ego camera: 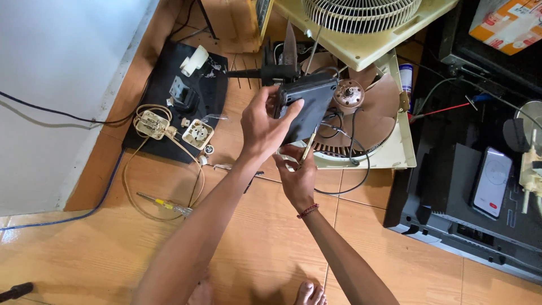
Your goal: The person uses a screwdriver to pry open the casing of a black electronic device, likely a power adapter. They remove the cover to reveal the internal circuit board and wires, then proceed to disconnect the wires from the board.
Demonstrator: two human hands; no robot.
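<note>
- Open tiled floor (265, 248) lies below the hands (282, 147), crossed only by the person's own forearms.
- To the left, a black mat (169, 73) strewn with socket parts (197, 134), a looped cord (164, 192) and a screwdriver (164, 204) crowd the way.
- Ahead, the opened fan housing (395, 152) (blades and black wires exposed) blocks passage.
- To the right, dark equipment (440, 192) carrying a phone (492, 182) walls off that side.
</note>
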